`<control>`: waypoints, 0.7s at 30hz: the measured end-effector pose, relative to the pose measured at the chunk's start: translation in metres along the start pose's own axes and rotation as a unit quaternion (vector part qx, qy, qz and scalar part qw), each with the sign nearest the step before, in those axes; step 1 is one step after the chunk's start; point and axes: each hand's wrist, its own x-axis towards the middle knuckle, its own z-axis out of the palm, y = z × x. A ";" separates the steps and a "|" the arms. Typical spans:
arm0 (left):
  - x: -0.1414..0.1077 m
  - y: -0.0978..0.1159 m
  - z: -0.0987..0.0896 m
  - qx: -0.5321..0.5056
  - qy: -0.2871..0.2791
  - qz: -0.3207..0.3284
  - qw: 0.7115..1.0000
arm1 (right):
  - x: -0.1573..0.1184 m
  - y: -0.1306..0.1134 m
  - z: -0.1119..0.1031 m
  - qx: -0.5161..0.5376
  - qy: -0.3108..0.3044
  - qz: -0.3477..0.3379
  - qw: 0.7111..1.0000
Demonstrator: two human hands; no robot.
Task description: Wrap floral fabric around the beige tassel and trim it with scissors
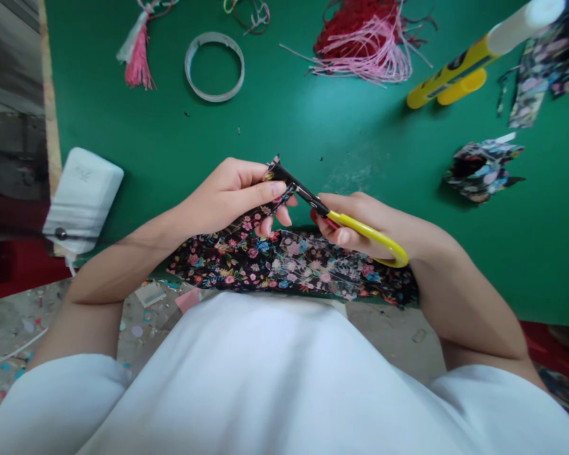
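My left hand [246, 193] pinches one end of a black floral fabric [298, 262] between thumb and fingers. The rest of the cloth hangs down and spreads along the table's near edge, in front of my body. Scissors [367, 234] with yellow and red handles sit in my right hand [355, 218], fingers closed around the grips. Their black blades point up and left and lie across the fabric end by my left thumb. Whether the blade tips are parted is hard to make out.
On the green table [275, 114] lie a tape ring [214, 67], a pink tassel [139, 57], red and pink cords [370, 44], a yellow glue stick [478, 54] and a crumpled floral piece [483, 169]. A white power bank [83, 199] with a cable rests at the left edge.
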 end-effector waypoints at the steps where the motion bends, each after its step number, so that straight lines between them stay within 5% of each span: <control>1: 0.000 0.000 0.000 -0.002 0.000 0.001 1.000 | 0.000 0.000 0.000 0.002 -0.001 0.000 1.000; 21: 0.001 0.001 0.000 -0.032 -0.014 0.023 0.999 | 0.000 0.005 0.000 0.012 -0.001 -0.012 1.000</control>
